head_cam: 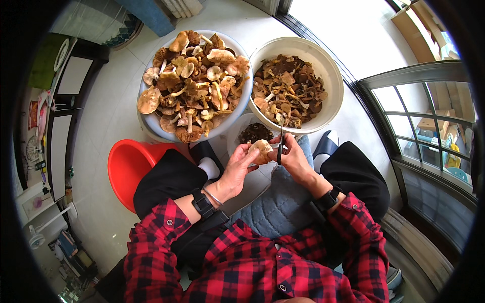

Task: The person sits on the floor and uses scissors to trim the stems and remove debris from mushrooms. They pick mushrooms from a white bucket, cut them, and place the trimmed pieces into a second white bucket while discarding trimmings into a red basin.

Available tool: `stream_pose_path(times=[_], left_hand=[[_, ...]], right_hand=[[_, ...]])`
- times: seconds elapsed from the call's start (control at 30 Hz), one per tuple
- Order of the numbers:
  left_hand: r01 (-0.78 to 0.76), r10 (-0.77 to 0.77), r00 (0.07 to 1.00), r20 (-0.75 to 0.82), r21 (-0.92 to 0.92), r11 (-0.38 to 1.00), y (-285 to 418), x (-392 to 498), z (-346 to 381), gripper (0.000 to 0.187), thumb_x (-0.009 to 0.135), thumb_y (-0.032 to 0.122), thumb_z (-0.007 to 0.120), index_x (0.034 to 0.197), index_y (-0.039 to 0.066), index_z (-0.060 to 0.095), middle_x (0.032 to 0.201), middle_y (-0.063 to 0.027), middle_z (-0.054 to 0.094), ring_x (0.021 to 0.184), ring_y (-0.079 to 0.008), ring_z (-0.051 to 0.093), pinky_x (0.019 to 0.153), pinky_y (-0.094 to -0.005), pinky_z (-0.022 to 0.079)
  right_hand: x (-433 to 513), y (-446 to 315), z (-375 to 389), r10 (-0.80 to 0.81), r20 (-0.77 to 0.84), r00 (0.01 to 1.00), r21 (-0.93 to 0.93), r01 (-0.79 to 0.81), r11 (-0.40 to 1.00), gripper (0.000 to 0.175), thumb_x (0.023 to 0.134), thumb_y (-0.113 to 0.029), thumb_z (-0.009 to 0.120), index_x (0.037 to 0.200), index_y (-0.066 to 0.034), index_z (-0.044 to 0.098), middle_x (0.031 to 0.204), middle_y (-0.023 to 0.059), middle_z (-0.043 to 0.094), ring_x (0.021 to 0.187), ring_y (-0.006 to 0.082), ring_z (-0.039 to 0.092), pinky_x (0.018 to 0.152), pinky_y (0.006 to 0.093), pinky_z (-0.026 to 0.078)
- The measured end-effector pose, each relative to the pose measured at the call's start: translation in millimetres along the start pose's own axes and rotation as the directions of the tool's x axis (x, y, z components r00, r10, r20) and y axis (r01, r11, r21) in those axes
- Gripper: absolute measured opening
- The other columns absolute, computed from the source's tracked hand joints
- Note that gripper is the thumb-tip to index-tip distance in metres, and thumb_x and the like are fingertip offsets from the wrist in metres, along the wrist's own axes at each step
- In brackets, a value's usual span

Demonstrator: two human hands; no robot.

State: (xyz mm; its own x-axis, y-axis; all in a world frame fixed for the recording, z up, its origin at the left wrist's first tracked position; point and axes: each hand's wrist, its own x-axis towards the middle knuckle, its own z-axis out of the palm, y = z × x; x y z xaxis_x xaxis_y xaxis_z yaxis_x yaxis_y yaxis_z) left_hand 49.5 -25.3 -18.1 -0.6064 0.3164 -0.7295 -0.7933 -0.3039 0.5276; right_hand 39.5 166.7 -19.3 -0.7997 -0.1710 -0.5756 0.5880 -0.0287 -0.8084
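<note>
My left hand point(235, 168) holds a pale tan mushroom point(261, 150) by its cap, thumb on top. Close beside it, my right hand point(293, 155) grips dark-handled scissors point(280, 151), their blades pointing away from me toward the white bucket; its fingertips are at the mushroom's right edge. A pale blue basin point(247, 99) heaped with brown mushrooms stands ahead on the left. The white bucket point(335, 81) on the right holds smaller, darker mushrooms and pieces. Between them, partly hidden by my hands, a small pale container point(232, 137) holds dark bits.
A red plastic bucket point(129, 170) lies tilted by my left knee. A blue quilted cloth point(280, 200) lies between my legs. Slippered feet stand near the containers on the tiled floor point(110, 98). A dark-framed glass door point(424, 113) is at the right, a blue post point(149, 17) at the upper left.
</note>
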Motion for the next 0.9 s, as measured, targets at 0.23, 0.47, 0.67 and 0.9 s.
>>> stream_pose_path(times=[0.23, 0.47, 0.67, 0.9], left_hand=[[-0.084, 0.084, 0.994, -0.071, 0.003, 0.996, -6, 2, 1, 0.027, 0.095, 0.019, 0.060, 0.117, 0.006, 0.051, 0.104, -0.0039, 0.062, 0.092, -0.0128, 0.061, 0.083, -0.0297, 0.048], [-0.416, 0.548, 0.832, 0.091, 0.755, 0.507, 0, 8, 1, 0.014, 0.085, 0.012, 0.068, 0.093, 0.001, 0.064, 0.094, -0.0093, 0.064, 0.078, -0.0204, 0.065, 0.068, -0.0308, 0.052], [-0.431, 0.614, 0.759, 0.214, 0.873, 0.229, 5, 5, 6, 0.014, 0.081, 0.013, 0.068, 0.091, 0.003, 0.066, 0.088, -0.0092, 0.066, 0.080, -0.0295, 0.064, 0.071, -0.0373, 0.052], [-0.494, 0.625, 0.585, 0.516, 0.839, -0.229, 13, 7, 7, 0.010, 0.076, 0.012, 0.068, 0.082, 0.005, 0.064, 0.085, -0.0062, 0.066, 0.081, -0.0256, 0.063, 0.074, -0.0380, 0.048]], right_hand=[[0, 8, 0, 0.041, 0.082, 0.996, 0.093, -0.049, 0.994, 0.041, 0.082, -0.015, 0.077, 0.109, -0.0036, 0.049, 0.101, 0.0046, 0.058, 0.090, 0.0101, 0.056, 0.081, 0.0256, 0.046], [5, 20, 4, 0.063, -0.073, 0.995, -0.047, -0.066, 0.997, 0.041, 0.076, -0.019, 0.081, 0.101, -0.0011, 0.055, 0.088, 0.0038, 0.062, 0.080, 0.0090, 0.056, 0.072, 0.0263, 0.048], [-5, 11, 6, -0.095, -0.043, 0.995, -0.197, 0.085, 0.977, 0.040, 0.077, -0.017, 0.081, 0.099, -0.0013, 0.052, 0.084, 0.0021, 0.060, 0.076, 0.0068, 0.055, 0.067, 0.0235, 0.047], [-3, 17, 8, -0.102, -0.082, 0.991, -0.338, 0.069, 0.939, 0.039, 0.074, -0.014, 0.081, 0.095, -0.0009, 0.052, 0.082, 0.0012, 0.058, 0.075, 0.0068, 0.052, 0.067, 0.0242, 0.046]])
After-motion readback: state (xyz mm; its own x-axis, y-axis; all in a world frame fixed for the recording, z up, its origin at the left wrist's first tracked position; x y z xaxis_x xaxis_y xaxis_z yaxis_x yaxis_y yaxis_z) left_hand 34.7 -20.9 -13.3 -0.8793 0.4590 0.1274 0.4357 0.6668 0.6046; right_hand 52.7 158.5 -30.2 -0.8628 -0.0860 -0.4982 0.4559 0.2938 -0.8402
